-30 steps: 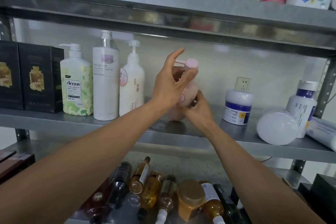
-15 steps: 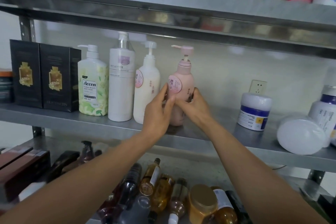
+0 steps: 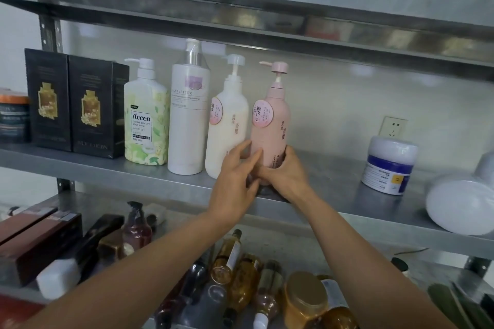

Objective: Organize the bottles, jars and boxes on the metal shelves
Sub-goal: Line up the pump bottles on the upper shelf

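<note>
Four pump bottles stand in a row on the middle shelf [image 3: 112,168], beside two black boxes [image 3: 76,104]. The pink bottle [image 3: 271,125] is rightmost. Right hand [image 3: 284,173] wraps its base; left hand [image 3: 236,179] touches it, fingers loosely spread. Two white jars [image 3: 389,165] sit further right.

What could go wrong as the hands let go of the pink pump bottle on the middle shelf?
The pink pump bottle is tall and narrow, and stands close beside the cream bottle; a nudge from the left hand as it leaves could tip either into the row. The right hand wraps its base near the shelf front edge, so dragging it outward risks a fall onto the bottles below.
</note>
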